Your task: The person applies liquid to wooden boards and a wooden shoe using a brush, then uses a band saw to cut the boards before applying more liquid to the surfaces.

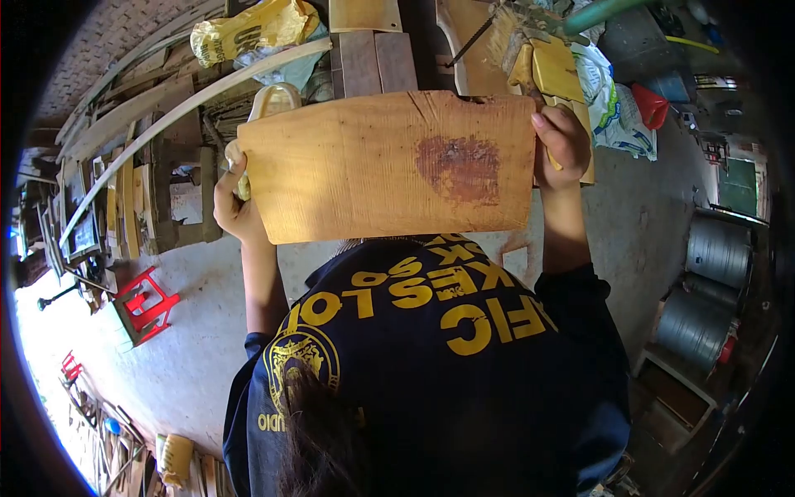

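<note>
While the left fingers [235, 156] grip one end of the board [356, 174] and the right fingers [570, 134] grip the other, it is up between them. It looks like the lifting is done, but the board is not set down. Its red patch [458, 170] is nearer the right fingers. Past both lie dark planks [359, 65]. Behind the left ones is a long strip [178, 109]. The board hides what is under it.

Grey floor [646, 228], red plastic stool [155, 318] on it, wood scraps [124, 451] lower left
</note>
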`<control>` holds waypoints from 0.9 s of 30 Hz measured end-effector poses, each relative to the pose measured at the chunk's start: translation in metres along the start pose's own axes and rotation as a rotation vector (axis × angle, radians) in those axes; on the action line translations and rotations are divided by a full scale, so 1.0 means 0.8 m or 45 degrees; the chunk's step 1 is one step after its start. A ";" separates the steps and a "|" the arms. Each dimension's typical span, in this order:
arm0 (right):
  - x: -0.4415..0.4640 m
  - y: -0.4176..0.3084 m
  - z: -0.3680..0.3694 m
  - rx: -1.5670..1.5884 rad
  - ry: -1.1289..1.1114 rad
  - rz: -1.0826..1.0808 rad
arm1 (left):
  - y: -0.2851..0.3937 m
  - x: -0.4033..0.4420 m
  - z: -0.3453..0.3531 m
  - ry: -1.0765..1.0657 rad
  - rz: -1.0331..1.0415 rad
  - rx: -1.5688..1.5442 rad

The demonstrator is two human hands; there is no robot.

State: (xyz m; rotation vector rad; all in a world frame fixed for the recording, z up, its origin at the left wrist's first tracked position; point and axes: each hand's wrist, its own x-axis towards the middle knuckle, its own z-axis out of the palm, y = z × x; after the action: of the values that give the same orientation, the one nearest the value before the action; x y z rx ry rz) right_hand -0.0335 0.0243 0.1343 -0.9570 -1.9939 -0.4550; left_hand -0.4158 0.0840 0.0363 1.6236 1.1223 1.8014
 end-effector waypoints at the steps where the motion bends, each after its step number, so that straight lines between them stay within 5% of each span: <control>1: 0.001 -0.003 0.001 -0.013 0.019 -0.010 | -0.001 -0.002 -0.005 -0.018 0.025 0.030; 9: -0.013 -0.011 0.005 0.078 0.025 0.229 | 0.006 0.005 -0.012 -0.001 0.210 0.177; 12: 0.000 -0.022 -0.002 0.125 -0.175 0.438 | 0.013 0.013 -0.014 -0.145 0.067 0.193; 14: 0.003 -0.025 -0.010 0.236 -0.290 0.599 | 0.010 0.022 -0.027 -0.521 -0.324 0.187; 15: 0.007 -0.026 -0.013 0.408 -0.374 0.874 | 0.023 0.033 -0.016 -0.594 -0.020 0.436; 16: 0.009 -0.027 -0.015 0.581 -0.458 1.152 | 0.010 0.029 -0.035 -0.620 -0.738 0.159; 20: 0.019 -0.014 -0.025 1.007 -0.469 1.670 | 0.030 0.051 -0.016 -0.858 -0.625 0.380; 23: -0.006 -0.005 -0.014 0.971 -0.471 1.698 | 0.038 0.057 -0.006 -1.025 -1.001 0.183; 26: -0.014 -0.015 -0.011 1.060 -0.335 1.715 | 0.019 0.038 0.002 -0.956 -0.741 0.025; 27: -0.019 -0.017 -0.010 1.064 -0.319 1.692 | 0.023 0.043 -0.001 -1.039 -0.841 0.040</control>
State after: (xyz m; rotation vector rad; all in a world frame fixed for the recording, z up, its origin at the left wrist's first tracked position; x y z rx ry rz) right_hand -0.0345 0.0034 0.1267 -1.4866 -1.0992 1.1561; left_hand -0.4197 0.1005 0.0711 1.5131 1.0824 0.6082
